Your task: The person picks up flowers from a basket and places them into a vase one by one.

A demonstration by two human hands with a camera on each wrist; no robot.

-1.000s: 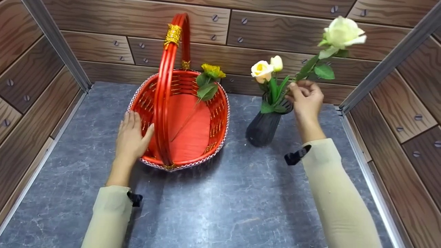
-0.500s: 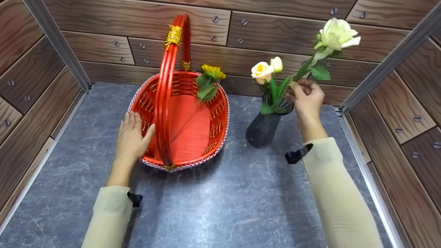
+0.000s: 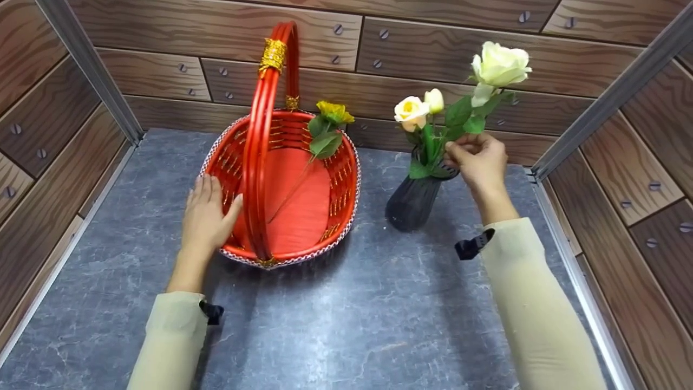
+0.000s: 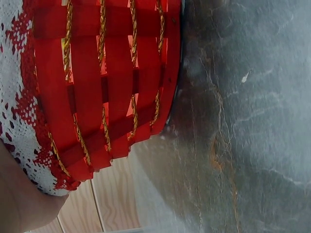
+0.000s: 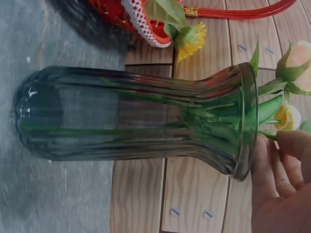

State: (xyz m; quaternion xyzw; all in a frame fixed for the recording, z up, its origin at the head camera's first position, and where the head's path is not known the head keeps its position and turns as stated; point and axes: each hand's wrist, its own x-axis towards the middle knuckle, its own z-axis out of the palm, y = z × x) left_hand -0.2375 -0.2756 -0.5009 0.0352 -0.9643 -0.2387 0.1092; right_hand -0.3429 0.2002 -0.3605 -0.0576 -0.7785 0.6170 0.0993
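Note:
Along the left rim of the red woven basket (image 3: 298,238) lies my left hand (image 3: 203,216), fingers straight. In the left wrist view, part of that hand (image 4: 24,199) touches the basket's white-trimmed edge (image 4: 22,97). My right hand (image 3: 479,162) pinches the stem of a white rose (image 3: 501,64) at the mouth of a dark glass vase (image 3: 414,203). A peach rose (image 3: 411,112) and a pale tulip-like bud (image 3: 434,101) stand in the vase. Green stems (image 5: 214,119) show through the glass in the right wrist view; which one belongs to the white rose I cannot tell.
A yellow flower (image 3: 334,112) with a long stem leans inside the basket, its head over the far right rim. The tall red handle (image 3: 260,141) arches above. Wood-patterned walls (image 3: 433,51) enclose the grey marbled table (image 3: 346,325) at the back and sides.
The white rose has come down and left as my right hand shifted slightly lower, closer to the vase's mouth. My left hand and the basket have stayed in place.

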